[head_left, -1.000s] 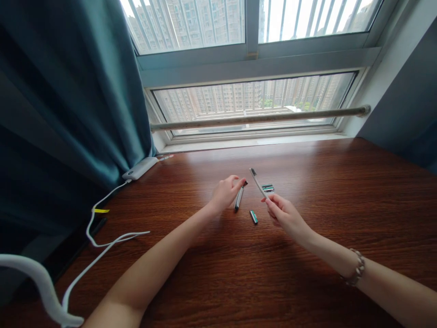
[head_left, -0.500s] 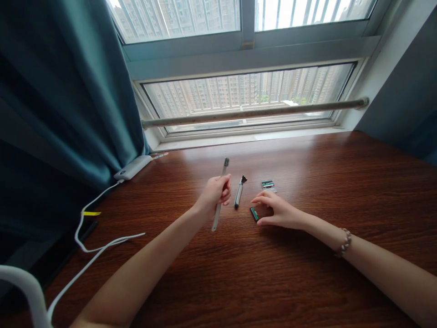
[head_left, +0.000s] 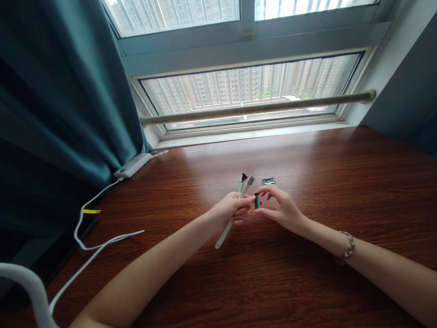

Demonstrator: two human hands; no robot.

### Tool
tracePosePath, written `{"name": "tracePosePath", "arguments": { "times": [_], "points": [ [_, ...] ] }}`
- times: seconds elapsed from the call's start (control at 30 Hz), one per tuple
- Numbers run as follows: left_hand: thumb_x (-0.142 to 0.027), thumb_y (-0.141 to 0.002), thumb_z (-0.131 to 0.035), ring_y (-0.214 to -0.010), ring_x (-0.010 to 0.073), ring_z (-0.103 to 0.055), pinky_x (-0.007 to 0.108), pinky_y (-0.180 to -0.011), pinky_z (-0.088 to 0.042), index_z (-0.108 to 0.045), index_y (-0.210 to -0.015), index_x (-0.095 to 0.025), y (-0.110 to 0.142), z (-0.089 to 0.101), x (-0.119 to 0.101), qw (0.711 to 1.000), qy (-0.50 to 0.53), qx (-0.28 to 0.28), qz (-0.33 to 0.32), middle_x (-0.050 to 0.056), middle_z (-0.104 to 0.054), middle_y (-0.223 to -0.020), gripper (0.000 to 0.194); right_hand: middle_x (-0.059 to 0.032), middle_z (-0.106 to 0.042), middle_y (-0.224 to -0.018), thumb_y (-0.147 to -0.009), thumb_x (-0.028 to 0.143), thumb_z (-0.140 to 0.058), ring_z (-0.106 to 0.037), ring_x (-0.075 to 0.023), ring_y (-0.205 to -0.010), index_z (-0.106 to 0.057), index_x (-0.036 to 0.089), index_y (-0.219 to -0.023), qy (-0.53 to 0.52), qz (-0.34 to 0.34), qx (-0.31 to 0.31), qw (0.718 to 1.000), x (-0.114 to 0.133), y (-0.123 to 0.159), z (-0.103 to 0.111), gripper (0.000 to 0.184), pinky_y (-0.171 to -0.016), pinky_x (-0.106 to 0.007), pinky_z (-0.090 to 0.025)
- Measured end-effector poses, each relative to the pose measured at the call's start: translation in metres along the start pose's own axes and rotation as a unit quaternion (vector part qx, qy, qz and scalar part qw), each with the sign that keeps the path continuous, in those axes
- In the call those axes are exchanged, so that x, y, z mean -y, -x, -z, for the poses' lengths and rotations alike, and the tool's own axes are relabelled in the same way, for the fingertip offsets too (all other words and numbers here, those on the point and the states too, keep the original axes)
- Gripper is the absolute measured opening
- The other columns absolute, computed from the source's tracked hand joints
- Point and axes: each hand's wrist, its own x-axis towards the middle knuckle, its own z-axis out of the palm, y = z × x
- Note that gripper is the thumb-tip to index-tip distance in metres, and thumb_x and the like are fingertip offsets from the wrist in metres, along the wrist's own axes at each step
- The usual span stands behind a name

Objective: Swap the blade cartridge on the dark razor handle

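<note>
A pale toothbrush (head_left: 223, 236) with dark bristles slants through the closed fingers of my left hand (head_left: 234, 207). Between thumb and fingers, my right hand (head_left: 282, 209) pinches a small black and green razor cartridge (head_left: 257, 201), held on end. The left fingertips reach the cartridge's left side and seem to touch it. Just behind the left hand lies a razor handle (head_left: 241, 182) with a dark head end; its lower part is hidden by that hand. Beyond the right fingers, more razor cartridges in a clear holder (head_left: 268, 181) rest on the table, partly covered.
The brown wooden table (head_left: 273, 282) runs up to a barred window with a metal rail (head_left: 252, 109). At left, a white power strip (head_left: 134, 165) sits against the blue curtain (head_left: 78, 82). A white cable (head_left: 112, 241) curves along the table's left side.
My left hand has moved right with the toothbrush, which tilts further right and now overlaps the razor handle. My right hand has taken hold of the cartridge, lifted it and brought it to the left fingertips.
</note>
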Motion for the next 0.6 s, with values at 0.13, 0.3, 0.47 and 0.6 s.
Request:
{"name": "tracePosePath", "arguments": {
  "times": [0.13, 0.3, 0.47, 0.6],
  "points": [
    [-0.038, -0.075, -0.055, -0.031, 0.0019, -0.012, 0.017, -0.032, -0.013, -0.058, -0.08, -0.013, 0.0028, -0.0053, -0.002, 1.0, 0.011, 0.027, -0.001, -0.011, -0.023, -0.037, 0.026, -0.0058, -0.059, -0.088, -0.067, 0.037, -0.067, -0.054, -0.0169, -0.077, -0.054, 0.019, -0.097, -0.007, 0.011, -0.028, 1.0, 0.0037, 0.0005, 0.0002, 0.037, -0.069, -0.031, -0.046],
    [-0.04, -0.076, -0.055, -0.03, 0.0016, -0.014, 0.017, -0.032, -0.013, -0.057, -0.074, -0.014, 0.0023, -0.0058, -0.0011, 0.999, 0.006, 0.026, -0.026, -0.01, -0.024, -0.036, 0.026, -0.0058, -0.059, -0.089, -0.067, 0.036, -0.067, -0.054, -0.0171, -0.077, -0.055, 0.019, -0.097, 0.0, 0.018, -0.033, 0.999, 0.0052, 0.0002, 0.0013, 0.036, -0.069, -0.031, -0.046],
    [-0.042, -0.074, -0.055, -0.03, 0.0019, -0.014, 0.018, -0.033, -0.013, -0.056, -0.074, -0.015, 0.0023, -0.0063, 0.0019, 0.999, -0.011, 0.009, -0.038, -0.011, -0.023, -0.035, 0.028, -0.0064, -0.059, -0.091, -0.066, 0.033, -0.068, -0.054, -0.0168, -0.078, -0.057, 0.019, -0.099, -0.002, 0.022, -0.024, 0.999, 0.0085, 0.0002, 0.0021, 0.038, -0.071, -0.031, -0.045],
    [-0.048, -0.075, -0.051, -0.031, 0.0029, -0.016, 0.017, -0.033, -0.016, -0.054, -0.078, -0.015, 0.0025, -0.0089, 0.0024, 0.996, -0.041, -0.021, -0.082, -0.01, -0.027, -0.037, 0.033, -0.0069, -0.062, -0.093, -0.07, 0.035, -0.065, -0.056, -0.0172, -0.079, -0.061, 0.019, -0.098, -0.123, -0.078, -0.031, 0.989, 0.0059, -0.003, 0.0048, 0.033, -0.073, -0.032, -0.045]
  ]
}}
